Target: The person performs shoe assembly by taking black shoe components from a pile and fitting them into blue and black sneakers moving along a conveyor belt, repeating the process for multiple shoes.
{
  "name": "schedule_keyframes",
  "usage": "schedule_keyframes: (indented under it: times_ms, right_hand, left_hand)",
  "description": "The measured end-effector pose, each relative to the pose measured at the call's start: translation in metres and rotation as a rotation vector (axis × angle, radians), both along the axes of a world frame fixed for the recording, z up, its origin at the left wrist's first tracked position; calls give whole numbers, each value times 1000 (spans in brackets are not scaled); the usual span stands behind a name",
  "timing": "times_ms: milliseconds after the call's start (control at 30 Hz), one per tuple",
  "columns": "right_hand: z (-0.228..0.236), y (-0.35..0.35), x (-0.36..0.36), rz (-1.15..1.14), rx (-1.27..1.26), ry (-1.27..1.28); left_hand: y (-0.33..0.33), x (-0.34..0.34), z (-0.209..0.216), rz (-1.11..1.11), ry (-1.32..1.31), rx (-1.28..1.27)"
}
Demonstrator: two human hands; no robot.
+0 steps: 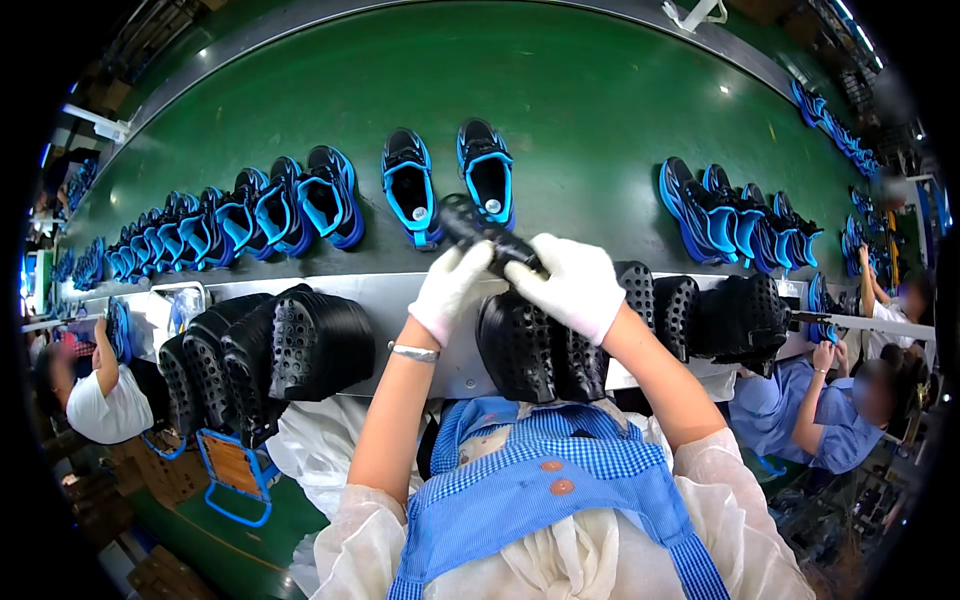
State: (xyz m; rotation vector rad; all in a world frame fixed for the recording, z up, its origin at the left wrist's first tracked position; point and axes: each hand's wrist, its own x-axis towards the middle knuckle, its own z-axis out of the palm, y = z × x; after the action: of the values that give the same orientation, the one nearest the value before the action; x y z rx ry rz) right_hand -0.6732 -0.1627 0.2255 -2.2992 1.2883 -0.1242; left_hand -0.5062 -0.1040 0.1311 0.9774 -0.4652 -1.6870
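Note:
Both my hands wear white gloves and meet over the near edge of the green work surface [590, 110]. Between them is a black plastic shoe tree [468, 222], tilted with its far end up to the left. My left hand [455, 288] closes on its near side, and my right hand [572, 286] grips its lower right end. Just beyond stand two black-and-blue sneakers, the left sneaker [408, 188] and the right sneaker [487, 172], with their openings toward me. The shoe tree's far end overlaps the right sneaker's heel in view; whether they touch I cannot tell.
Stacks of black perforated shoe trees lie along the metal ledge: a left stack [325, 345], a middle stack [515, 345] and a right stack [740, 315]. Sneaker rows [282, 208] extend left, with another group [705, 215] at right. Other people sit on both sides.

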Motion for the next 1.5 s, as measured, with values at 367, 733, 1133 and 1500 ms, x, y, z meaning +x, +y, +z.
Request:
schedule_keyframes:
  times_ms: [367,733,1133,1500]
  right_hand:
    - [-56,-119,37,-31,106,253]
    - [-167,-140,107,-391,206,308]
    - [-162,-147,91,-491,439,4]
    - [-61,-192,-222,-1302,-330,486]
  left_hand:
    - [-86,1,-84,-248,-1384,-400]
    - [-133,5,-112,-703,-1265,-33]
    - [-136,1,-138,-832,-1381,-203]
    - [-130,3,-119,-785,-1553,-258]
